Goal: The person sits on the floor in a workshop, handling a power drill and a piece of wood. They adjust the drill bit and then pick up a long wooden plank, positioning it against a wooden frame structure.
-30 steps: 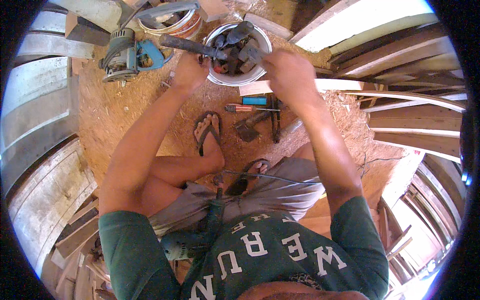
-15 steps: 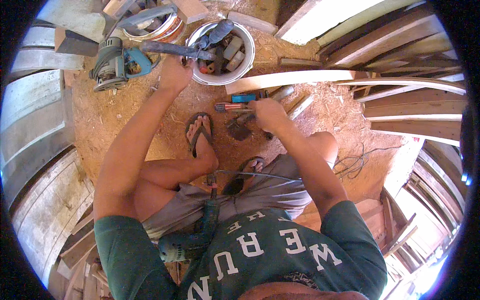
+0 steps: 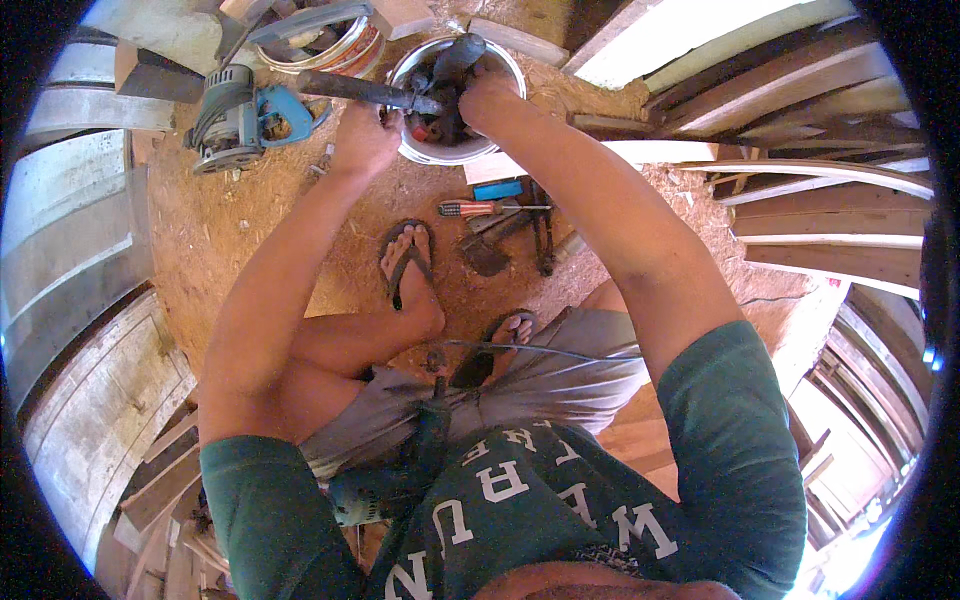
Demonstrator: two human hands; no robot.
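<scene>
My left hand (image 3: 368, 137) is closed at the left rim of a white bucket (image 3: 512, 72), its fingers curled over the edge. Just above those fingers, a long dark handle (image 3: 350, 89) lies across the rim. My right hand (image 3: 490, 103) reaches into the bucket on its right side, its fingers hidden among dark tools. A dark rounded tool end (image 3: 460, 55) sticks up beside it. On the floor below the bucket lie a screwdriver (image 3: 466, 208) with a red striped handle, a blue block-like object (image 3: 497, 189) and a dark pincer-like tool (image 3: 541, 235).
A blue circular saw (image 3: 228, 120) sits at the left, by a second bucket (image 3: 345, 52) holding wood pieces. A teal corded power tool (image 3: 385, 485) rests at my lap. Planks (image 3: 820, 220) are stacked along the right. Sawdust covers the floor (image 3: 290, 215).
My right hand has left the screwdriver and the tools on the floor and moved up into the white bucket. My left hand stays at the rim. The whole view has shifted slightly.
</scene>
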